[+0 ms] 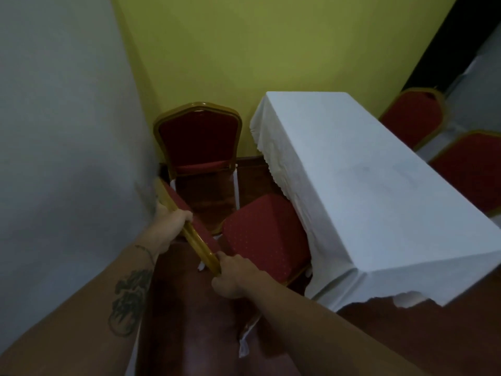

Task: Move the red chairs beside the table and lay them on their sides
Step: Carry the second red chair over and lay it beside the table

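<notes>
A red chair with a gold frame (264, 237) stands just left of the table (379, 202), which wears a white cloth; its seat nearly touches the cloth's hanging edge. My left hand (170, 217) grips the upper part of this chair's backrest (187, 221). My right hand (233, 275) grips the backrest's lower gold corner. The chair looks tilted. Another red chair (199, 139) stands upright in the corner behind it, facing me. Two more red chairs (414, 118) (471, 172) are on the table's far right side.
A pale wall (67, 131) runs close along the left and a yellow-green wall (257, 50) closes the back. The dark reddish floor (195, 335) shows in front of me. The gap between wall and table is narrow.
</notes>
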The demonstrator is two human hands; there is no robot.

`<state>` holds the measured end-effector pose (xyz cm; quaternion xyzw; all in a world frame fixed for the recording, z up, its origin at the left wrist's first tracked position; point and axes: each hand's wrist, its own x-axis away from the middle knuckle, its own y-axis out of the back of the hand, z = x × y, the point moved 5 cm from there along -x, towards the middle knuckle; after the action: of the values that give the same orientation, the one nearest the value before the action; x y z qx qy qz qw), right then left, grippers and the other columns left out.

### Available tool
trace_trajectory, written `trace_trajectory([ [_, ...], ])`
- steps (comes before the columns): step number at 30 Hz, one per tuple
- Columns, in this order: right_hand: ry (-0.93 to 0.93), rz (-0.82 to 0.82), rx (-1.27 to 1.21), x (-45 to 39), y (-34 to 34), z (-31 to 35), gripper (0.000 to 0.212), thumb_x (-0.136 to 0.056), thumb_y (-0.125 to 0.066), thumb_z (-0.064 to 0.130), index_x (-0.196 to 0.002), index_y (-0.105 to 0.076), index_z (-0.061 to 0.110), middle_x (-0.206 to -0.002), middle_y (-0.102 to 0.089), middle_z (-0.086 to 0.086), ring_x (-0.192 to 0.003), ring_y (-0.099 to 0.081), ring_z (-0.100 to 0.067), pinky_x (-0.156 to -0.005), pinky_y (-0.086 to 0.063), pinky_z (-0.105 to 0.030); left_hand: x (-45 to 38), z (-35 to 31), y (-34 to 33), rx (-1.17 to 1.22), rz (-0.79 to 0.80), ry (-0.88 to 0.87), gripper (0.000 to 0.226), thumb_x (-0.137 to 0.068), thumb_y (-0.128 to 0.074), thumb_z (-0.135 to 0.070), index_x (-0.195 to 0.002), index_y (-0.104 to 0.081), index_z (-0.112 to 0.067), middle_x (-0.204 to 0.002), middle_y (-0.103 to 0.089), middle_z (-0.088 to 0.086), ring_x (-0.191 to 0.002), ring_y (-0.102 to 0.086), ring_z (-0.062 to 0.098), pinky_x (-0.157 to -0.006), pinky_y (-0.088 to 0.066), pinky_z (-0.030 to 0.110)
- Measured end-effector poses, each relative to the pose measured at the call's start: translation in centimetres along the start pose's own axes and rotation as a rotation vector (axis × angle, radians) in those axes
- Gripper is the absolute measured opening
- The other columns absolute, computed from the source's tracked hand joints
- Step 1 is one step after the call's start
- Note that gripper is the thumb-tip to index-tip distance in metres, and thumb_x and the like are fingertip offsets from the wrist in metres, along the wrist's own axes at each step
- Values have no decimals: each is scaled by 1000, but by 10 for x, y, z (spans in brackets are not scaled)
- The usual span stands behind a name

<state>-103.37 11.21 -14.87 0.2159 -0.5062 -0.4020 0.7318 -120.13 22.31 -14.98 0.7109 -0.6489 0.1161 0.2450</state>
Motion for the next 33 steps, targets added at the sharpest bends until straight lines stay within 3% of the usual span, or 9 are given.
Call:
trace_trajectory([
  [6,-64,-26,-45,-11,6,-7,81,-97,-55,41,-162,-18,10,-152,-42,-26,-137,-44,-46,-112,-40,-50,-9,-28,-22,-56,99,-56,91,-69,-68,-11,-148,-28,-33,-122,-60,7,-109,-62,34,-93,-54,56],
  [14,-74,-48,-51,-32,17,0,81,-99,-55,43,-160,-18,5,-152,-43,-25,-136,-45,-46,-111,-40,-50,-41,-44,-23,-68,162,-14,112,-67,-71,-11,-155,-9,-41,-129,-57,8,-111,-61,33,-90,-54,57],
  [21,-90,-63,-76,-54,34,3,78,-100,-53,42,-159,-19,3,-150,-44,-24,-137,-45,-44,-109,-39,-49,-66,-63,-35,-89,200,-72,79,-79,-66,-3,-143,-33,-34,-129,-57,10,-110,-60,31,-91,-55,55],
  [24,-102,-75,-89,-62,42,-4,76,-100,-53,42,-158,-22,4,-149,-46,-23,-136,-46,-44,-109,-40,-49,-77,-70,-46,-111,221,-89,79,-80,-66,-3,-145,-32,-33,-127,-58,10,-114,-59,33,-89,-56,51],
  [27,-118,-94,-102,-72,51,-14,74,-100,-52,43,-156,-24,4,-147,-48,-24,-134,-49,-44,-109,-42,-48,-85,-82,-60,-147,246,-92,80,-83,-65,-3,-148,-28,-33,-125,-59,10,-112,-61,33,-72,-56,40],
  [33,-142,-93,-105,-98,68,-23,80,-101,-48,45,-161,-13,3,-152,-44,-24,-136,-46,-45,-109,-40,-49,-110,-108,-79,-181,284,-71,89,-84,-65,-3,-154,-19,-33,-125,-55,7,-109,-57,28,-72,-52,38],
])
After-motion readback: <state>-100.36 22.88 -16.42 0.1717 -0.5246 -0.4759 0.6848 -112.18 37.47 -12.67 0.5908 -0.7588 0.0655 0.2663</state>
